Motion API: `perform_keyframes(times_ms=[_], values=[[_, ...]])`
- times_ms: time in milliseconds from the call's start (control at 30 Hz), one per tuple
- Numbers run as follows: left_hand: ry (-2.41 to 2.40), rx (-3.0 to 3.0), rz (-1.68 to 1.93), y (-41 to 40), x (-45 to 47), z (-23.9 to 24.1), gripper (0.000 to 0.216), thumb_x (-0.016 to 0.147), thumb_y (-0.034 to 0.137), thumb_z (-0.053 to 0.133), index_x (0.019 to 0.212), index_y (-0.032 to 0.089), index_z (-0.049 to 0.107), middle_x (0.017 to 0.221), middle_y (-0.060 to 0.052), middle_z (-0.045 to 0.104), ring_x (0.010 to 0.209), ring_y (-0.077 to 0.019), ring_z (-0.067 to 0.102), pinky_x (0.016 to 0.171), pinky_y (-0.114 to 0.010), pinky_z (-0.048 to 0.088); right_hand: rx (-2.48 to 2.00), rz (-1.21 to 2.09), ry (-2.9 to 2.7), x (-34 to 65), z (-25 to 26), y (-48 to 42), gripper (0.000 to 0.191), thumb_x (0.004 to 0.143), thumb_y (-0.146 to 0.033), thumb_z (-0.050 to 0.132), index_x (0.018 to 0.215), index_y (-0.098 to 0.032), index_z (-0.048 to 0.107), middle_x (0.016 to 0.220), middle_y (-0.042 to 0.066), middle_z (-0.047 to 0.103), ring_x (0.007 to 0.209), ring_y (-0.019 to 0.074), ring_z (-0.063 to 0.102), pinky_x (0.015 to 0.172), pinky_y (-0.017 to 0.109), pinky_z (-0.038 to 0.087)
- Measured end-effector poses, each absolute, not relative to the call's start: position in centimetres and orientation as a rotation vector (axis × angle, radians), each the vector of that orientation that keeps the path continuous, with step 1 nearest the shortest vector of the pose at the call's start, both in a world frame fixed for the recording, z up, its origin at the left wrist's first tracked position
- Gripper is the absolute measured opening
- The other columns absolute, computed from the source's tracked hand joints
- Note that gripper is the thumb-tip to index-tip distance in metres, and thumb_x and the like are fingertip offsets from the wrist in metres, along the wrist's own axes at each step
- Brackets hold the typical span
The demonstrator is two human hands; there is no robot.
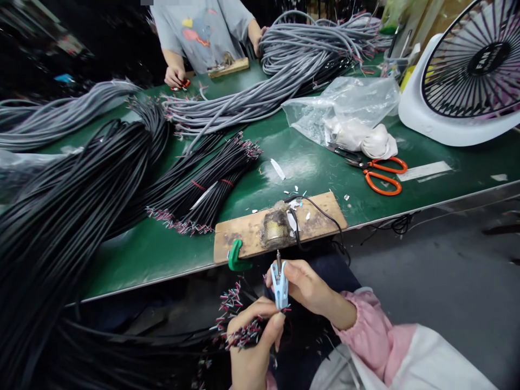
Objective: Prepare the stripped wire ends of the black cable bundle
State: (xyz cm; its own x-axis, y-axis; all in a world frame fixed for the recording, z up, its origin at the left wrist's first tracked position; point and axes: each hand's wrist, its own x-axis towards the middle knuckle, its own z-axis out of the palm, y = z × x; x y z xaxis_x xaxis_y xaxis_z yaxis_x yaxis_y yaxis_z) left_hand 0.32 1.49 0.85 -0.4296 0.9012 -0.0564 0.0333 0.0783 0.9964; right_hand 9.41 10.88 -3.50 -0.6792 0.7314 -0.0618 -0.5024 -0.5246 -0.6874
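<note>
Your right hand is pinching a pale-blue plastic clip, your left hand is gripping thin black cables with red-and-white tips, both loads hanging before the green table.

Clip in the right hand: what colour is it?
The clip is light blue, as seen in the head view.

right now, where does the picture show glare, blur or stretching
Head view: a pale glare patch on the green table; head view: the black cables look smeared toward the left edge; head view: the fan seems stretched near the right edge; head view: the blue clip looks fairly crisp.
</note>
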Motion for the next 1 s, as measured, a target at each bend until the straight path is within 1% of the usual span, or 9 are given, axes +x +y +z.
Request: perform_keyframes(times_ms=[100, 200, 367, 500, 633, 733, 800, 933, 1000], values=[[1.596, 1.003, 1.439, 1.5, 0.3, 0.9, 0.020, 0.082, 0.023, 0.075, 0.063, 0.019, 0.070, 0.054, 0.003, 0.053, 0.046, -0.0110, 0.044, 0.047, -0.023, 0.036, -0.469, 2.235, -0.787, 9.4, -4.5, 10.4, 0.073, 0.087, -0.080, 0.052, 0.072, -0.011, 0.070, 0.062, 0.002, 0.056, 0.058, 0.0123, 0.048, 0.057, 0.025, 0.038], [1.585, 1.005, 1.432, 1.2, 0.1, 0.9, 0.018, 0.082, 0.026, 0.076, 0.066, 0.018, 0.071, 0.057, 0.001, 0.058, 0.046, -0.0111, 0.047, 0.046, -0.023, 0.037, -0.526, 2.204, -0.781, 9.8, -5.8, 9.8, 0.071, 0.090, -0.078, 0.049, 0.075, -0.012, 0.071, 0.061, 0.002, 0.057, 0.062, 0.0136, 0.051, 0.060, 0.025, 0.038], [1.590, 0.949, 1.342, 0.5, -0.5, 0.6, 0.023, 0.081, 0.031, 0.078, 0.063, 0.018, 0.071, 0.057, 0.000, 0.060, 0.047, -0.0114, 0.049, 0.045, -0.022, 0.037, -0.602, 2.122, -1.033, 12.0, -6.5, 8.5, 0.055, 0.088, -0.067, 0.065, 0.082, -0.012, 0.071, 0.065, 0.000, 0.058, 0.058, 0.0108, 0.048, 0.058, 0.024, 0.039], [1.605, 0.907, 1.228, -0.2, -0.7, -0.2, 0.025, 0.079, 0.032, 0.079, 0.061, 0.016, 0.071, 0.054, 0.001, 0.057, 0.047, -0.0112, 0.048, 0.046, -0.022, 0.036, -0.594, 2.086, -1.179, 13.7, -5.4, 7.6, 0.048, 0.085, -0.061, 0.072, 0.086, -0.013, 0.072, 0.076, 0.003, 0.064, 0.064, 0.0123, 0.053, 0.062, 0.025, 0.044], [1.640, 0.944, 1.167, -1.0, -0.5, -0.7, 0.025, 0.082, 0.032, 0.077, 0.063, 0.017, 0.071, 0.052, 0.003, 0.052, 0.047, -0.0103, 0.043, 0.046, -0.022, 0.033, -0.694, 1.909, -1.402, 14.3, -4.5, 7.4, 0.049, 0.086, -0.061, 0.070, 0.072, -0.014, 0.068, 0.065, 0.001, 0.059, 0.058, 0.0114, 0.049, 0.055, 0.024, 0.038], [1.640, 0.994, 1.160, -1.6, -0.4, -0.9, 0.025, 0.084, 0.032, 0.075, 0.064, 0.017, 0.071, 0.054, 0.002, 0.053, 0.048, -0.0107, 0.045, 0.047, -0.022, 0.033, -0.636, 1.985, -1.436, 14.4, -4.5, 7.6, 0.059, 0.091, -0.065, 0.060, 0.061, -0.015, 0.062, 0.057, -0.001, 0.054, 0.051, 0.0098, 0.047, 0.048, 0.022, 0.036], [1.606, 1.044, 1.152, -1.9, -0.5, -0.9, 0.026, 0.085, 0.032, 0.074, 0.063, 0.017, 0.070, 0.055, 0.001, 0.056, 0.049, -0.0115, 0.047, 0.047, -0.023, 0.034, -0.584, 2.056, -1.410, 14.5, -4.7, 7.7, 0.065, 0.094, -0.069, 0.052, 0.058, -0.015, 0.060, 0.054, -0.001, 0.053, 0.047, 0.0091, 0.046, 0.045, 0.021, 0.035], [1.563, 1.138, 1.134, -2.5, -0.7, -0.7, 0.028, 0.087, 0.032, 0.073, 0.063, 0.018, 0.071, 0.058, -0.001, 0.062, 0.051, -0.0134, 0.053, 0.048, -0.023, 0.036, -0.496, 1.992, -1.557, 14.7, -5.0, 7.5, 0.067, 0.092, -0.071, 0.054, 0.056, -0.015, 0.058, 0.052, -0.001, 0.054, 0.047, 0.0088, 0.046, 0.046, 0.021, 0.035], [1.551, 1.177, 1.134, -2.7, -0.8, -0.6, 0.027, 0.087, 0.034, 0.073, 0.064, 0.019, 0.073, 0.058, -0.001, 0.063, 0.052, -0.0142, 0.055, 0.050, -0.024, 0.038, -0.376, 2.053, -1.651, 14.7, -5.0, 7.3, 0.068, 0.094, -0.071, 0.049, 0.056, -0.016, 0.058, 0.051, -0.001, 0.053, 0.046, 0.0090, 0.046, 0.045, 0.021, 0.034]])
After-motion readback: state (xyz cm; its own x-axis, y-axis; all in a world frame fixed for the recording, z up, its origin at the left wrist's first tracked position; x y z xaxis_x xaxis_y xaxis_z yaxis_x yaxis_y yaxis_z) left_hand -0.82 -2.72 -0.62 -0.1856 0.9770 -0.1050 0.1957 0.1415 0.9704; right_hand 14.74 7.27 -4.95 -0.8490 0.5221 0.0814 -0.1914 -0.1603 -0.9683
